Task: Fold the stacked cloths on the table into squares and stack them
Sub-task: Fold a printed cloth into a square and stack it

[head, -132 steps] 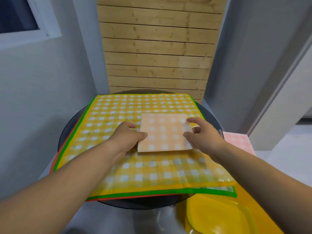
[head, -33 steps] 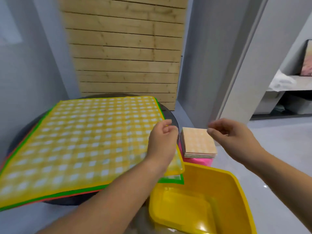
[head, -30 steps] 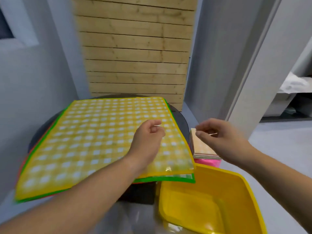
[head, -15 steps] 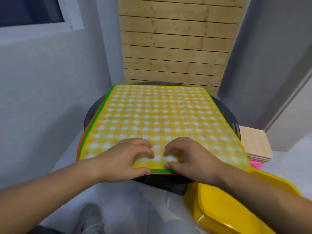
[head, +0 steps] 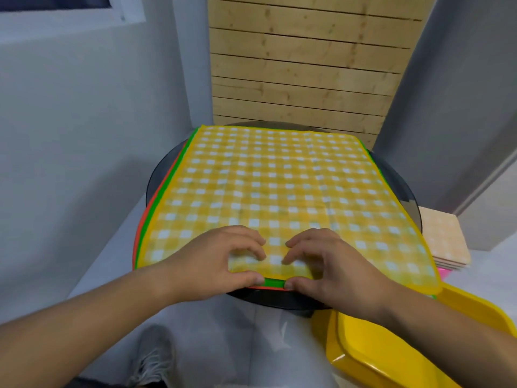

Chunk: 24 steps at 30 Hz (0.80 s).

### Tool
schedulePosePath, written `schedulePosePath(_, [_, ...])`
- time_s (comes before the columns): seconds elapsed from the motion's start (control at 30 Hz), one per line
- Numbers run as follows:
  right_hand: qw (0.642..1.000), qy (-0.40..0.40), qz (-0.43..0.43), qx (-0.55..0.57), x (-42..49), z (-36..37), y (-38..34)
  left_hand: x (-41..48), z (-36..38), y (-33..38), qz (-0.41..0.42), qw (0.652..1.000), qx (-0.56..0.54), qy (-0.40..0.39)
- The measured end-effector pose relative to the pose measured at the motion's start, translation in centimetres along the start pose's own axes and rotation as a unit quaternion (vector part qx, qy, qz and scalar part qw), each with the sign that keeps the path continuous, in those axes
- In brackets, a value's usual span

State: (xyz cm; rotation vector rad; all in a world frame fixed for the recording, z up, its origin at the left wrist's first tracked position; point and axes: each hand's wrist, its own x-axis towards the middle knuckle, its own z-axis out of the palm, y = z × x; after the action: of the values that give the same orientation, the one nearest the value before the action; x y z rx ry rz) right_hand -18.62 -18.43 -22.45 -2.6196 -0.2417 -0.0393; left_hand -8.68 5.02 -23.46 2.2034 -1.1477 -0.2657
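The left hand (head: 216, 266) and the right hand (head: 331, 266) both pinch the near edge of the yellow cloth (head: 274, 186), flat on the counter (head: 156, 181). A green cloth (head: 275, 282) and an orange cloth (head: 143, 219) lie under it, not folded yet. Some folded squares (head: 444, 236) sit stacked on the right.

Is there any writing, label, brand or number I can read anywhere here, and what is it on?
There is none to read. The yellow checked cloth, the folded stack, the yellow tub, the wooden panel and the shoe show only pattern or plain surface, with no words, numbers or signs.
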Motion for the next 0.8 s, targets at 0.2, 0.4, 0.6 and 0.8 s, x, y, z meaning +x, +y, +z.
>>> schedulePosePath(0.2, [1.000,0.014,0.006,0.010,-0.1,-0.1,-0.4,0.0,0.1,0.2,-0.018,0.998,-0.051,0.030])
schedulePosePath(0.4, [0.999,0.022,0.022,0.009,-0.5,0.0,-0.7,-0.3,-0.1,0.4,-0.016,0.996,-0.051,0.065])
schedulePosePath(0.6, [0.997,0.039,0.049,0.035,-1.1,-1.1,-0.6,-0.9,-1.3,0.8,0.012,0.999,0.023,0.032])
schedulePosePath(0.8, [0.992,0.088,0.062,0.070,-1.7,-3.1,-0.7,-0.4,-2.6,1.4,-0.020,0.997,-0.012,0.074])
